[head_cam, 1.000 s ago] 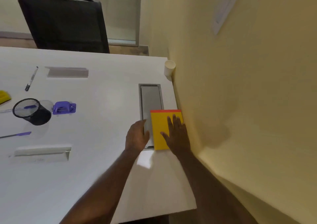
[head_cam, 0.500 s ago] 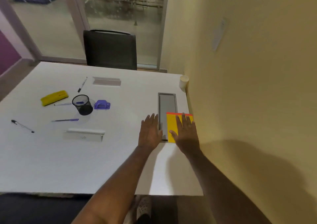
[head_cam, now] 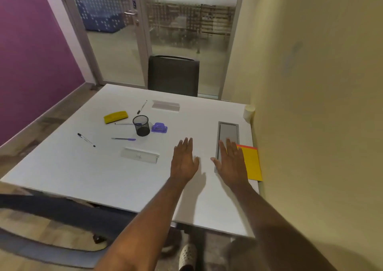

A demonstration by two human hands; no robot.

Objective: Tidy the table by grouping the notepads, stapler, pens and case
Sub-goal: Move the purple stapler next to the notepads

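I see a white table (head_cam: pixel 83 167) with a grey recessed panel (head_cam: pixel 228 132) set in its right side. A paper cup (head_cam: pixel 249 111) stands at the far right corner. A dark chair (head_cam: pixel 173 75) faces glass doors (head_cam: pixel 128 32).

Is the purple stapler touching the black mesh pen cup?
Cannot tell. In the head view the purple stapler sits right beside the black mesh pen cup, their outlines meeting, with no clear gap or contact visible.

A flat yellow notepad with a red top strip (head_cam: pixel 251 162) lies at the table's right edge; a purple plastic stapler (head_cam: pixel 159 127) sits beside a black mesh pen cup (head_cam: pixel 141 125).
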